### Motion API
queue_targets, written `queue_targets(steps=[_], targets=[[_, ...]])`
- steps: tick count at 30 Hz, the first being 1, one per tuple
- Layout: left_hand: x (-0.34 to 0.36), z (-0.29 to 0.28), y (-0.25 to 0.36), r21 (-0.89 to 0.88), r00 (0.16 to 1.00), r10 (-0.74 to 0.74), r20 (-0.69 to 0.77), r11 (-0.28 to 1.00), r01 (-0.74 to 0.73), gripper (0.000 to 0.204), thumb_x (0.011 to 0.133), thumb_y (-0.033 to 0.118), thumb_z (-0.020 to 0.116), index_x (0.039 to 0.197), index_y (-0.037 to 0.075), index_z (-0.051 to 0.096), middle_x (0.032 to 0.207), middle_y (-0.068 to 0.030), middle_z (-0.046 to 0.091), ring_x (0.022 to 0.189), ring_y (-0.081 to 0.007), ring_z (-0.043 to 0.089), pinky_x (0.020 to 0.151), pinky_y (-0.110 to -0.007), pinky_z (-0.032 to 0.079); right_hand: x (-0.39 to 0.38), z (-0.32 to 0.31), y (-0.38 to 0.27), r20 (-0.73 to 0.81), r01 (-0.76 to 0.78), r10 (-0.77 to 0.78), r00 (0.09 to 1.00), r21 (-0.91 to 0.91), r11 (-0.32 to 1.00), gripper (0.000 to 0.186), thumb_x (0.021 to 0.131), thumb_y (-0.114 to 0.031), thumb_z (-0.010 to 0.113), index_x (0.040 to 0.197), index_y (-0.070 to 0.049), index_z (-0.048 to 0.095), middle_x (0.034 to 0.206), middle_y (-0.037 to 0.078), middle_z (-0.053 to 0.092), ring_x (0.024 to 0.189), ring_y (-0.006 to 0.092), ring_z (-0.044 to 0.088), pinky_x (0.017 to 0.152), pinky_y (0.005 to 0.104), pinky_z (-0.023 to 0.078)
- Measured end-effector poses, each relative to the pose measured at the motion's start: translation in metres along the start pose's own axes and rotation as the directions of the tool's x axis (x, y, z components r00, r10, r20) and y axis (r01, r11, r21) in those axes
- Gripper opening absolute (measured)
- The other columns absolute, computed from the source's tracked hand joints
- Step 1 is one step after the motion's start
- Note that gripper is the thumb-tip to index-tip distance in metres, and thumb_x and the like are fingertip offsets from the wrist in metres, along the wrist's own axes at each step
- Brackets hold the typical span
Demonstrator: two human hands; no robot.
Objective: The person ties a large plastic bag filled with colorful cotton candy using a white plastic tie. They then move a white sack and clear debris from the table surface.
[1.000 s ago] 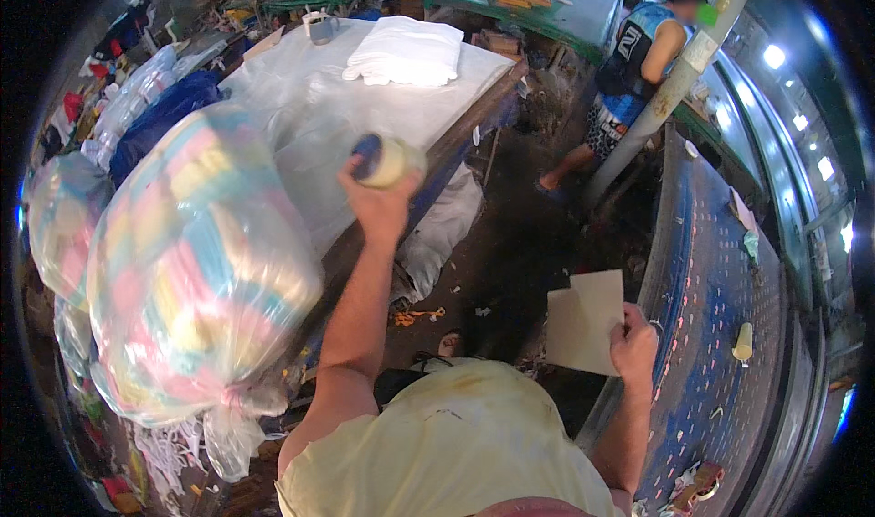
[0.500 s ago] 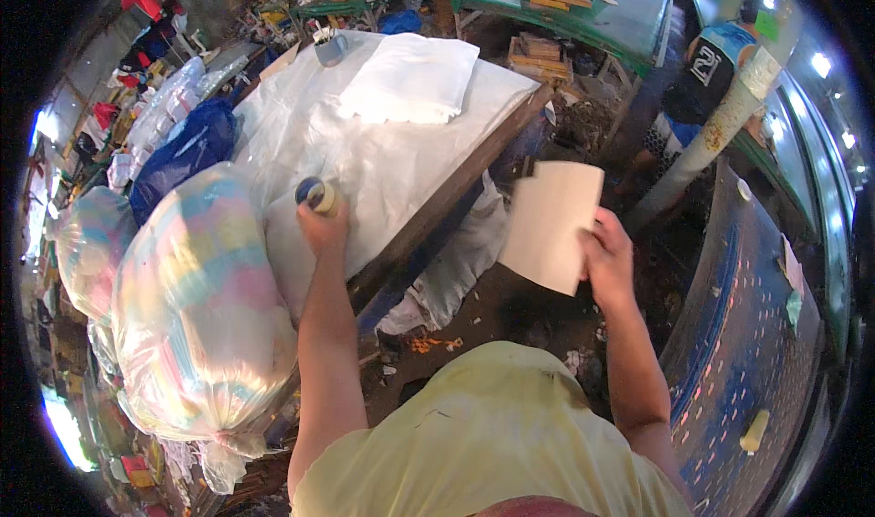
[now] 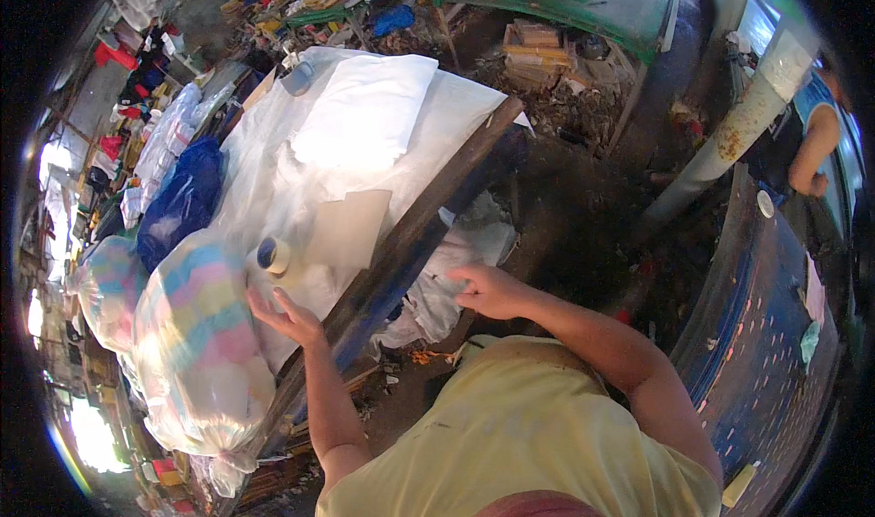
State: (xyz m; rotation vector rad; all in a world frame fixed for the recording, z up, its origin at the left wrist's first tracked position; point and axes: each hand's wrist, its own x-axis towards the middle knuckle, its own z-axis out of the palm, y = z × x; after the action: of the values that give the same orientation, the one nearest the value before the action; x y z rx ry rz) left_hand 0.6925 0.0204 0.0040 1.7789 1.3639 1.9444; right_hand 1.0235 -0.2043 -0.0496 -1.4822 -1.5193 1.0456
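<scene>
On the white-covered table, a roll of tape with a dark blue core lies near the front. Beside it rests a pale beige card, its outline stepped as if two pieces overlap. My left hand hovers just on the near side of the tape roll, fingers spread and holding nothing. Off the table's right edge, my right hand is in the air with its fingers apart, some of them bent, and nothing visible in it. A stack of folded white cloth lies farther back.
Clear bags of pastel-coloured material and a blue bag crowd the left. A grey-blue mug stands at the table's far end. Rightward are a slanted rusty pole, a blue perforated board and another person's arm.
The tape roll and the beige card, held in my left and right hands before, now lie on the table. My left hand has drawn nearer; my right hand has moved left. The view has shifted.
</scene>
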Motion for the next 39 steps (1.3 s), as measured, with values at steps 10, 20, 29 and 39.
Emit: queue_targets(steps=[10, 20, 29, 39], targets=[[-0.120, 0.277, 0.162, -0.587, 0.694, 0.458, 0.556, 0.807, -0.061, 0.034, 0.118, 0.016, 0.048, 0.101, -0.004, 0.069, 0.104, -0.0166, 0.074, 0.099, -0.0288, 0.074, 0.091, -0.042, 0.060, -0.107, -0.148, 0.054, -0.431, -0.283, 0.400, 0.809, 0.310, 0.908, 0.044, 0.109, -0.026, 0.069, 0.147, -0.006, 0.066, 0.117, 0.008, 0.075, 0.097, 0.0162, 0.071, 0.074, 0.0364, 0.067], [-0.312, 0.488, 0.359, -0.752, 0.099, 0.805, 0.585, 0.492, 0.438, 0.008, 0.109, 0.006, 0.072, 0.104, -0.001, 0.072, 0.077, -0.0048, 0.071, 0.063, -0.0081, 0.060, 0.058, -0.026, 0.051, -0.265, -0.150, 0.049, -0.791, -0.062, 0.566, -0.230, 0.593, 0.803, 0.038, 0.106, -0.018, 0.071, 0.139, 0.002, 0.071, 0.112, 0.014, 0.081, 0.094, 0.0203, 0.077, 0.086, 0.0381, 0.062], [-0.441, 0.411, 0.441, -0.588, -0.215, 0.972, 0.097, 0.231, 0.775, 0.009, 0.103, 0.004, 0.079, 0.109, 0.000, 0.073, 0.075, 0.0013, 0.065, 0.064, -0.0057, 0.050, 0.058, -0.025, 0.043, -0.246, 0.004, 0.016, -0.324, 0.226, 0.483, -0.814, 0.589, 0.776, 0.034, 0.104, -0.013, 0.071, 0.134, 0.004, 0.073, 0.109, 0.012, 0.081, 0.086, 0.0184, 0.076, 0.084, 0.0378, 0.063], [-0.481, 0.232, 0.497, -0.343, -0.158, 0.905, -0.396, 0.014, 0.939, 0.069, 0.094, -0.002, 0.079, 0.157, 0.001, 0.051, 0.124, -0.0151, 0.073, 0.074, -0.0145, 0.067, 0.080, -0.032, 0.057, -0.279, 0.133, -0.070, -0.123, -0.093, -0.008, -0.992, 0.708, 0.700, 0.025, 0.105, -0.007, 0.070, 0.128, -0.002, 0.076, 0.105, 0.013, 0.081, 0.091, 0.0176, 0.076, 0.084, 0.0357, 0.062]])
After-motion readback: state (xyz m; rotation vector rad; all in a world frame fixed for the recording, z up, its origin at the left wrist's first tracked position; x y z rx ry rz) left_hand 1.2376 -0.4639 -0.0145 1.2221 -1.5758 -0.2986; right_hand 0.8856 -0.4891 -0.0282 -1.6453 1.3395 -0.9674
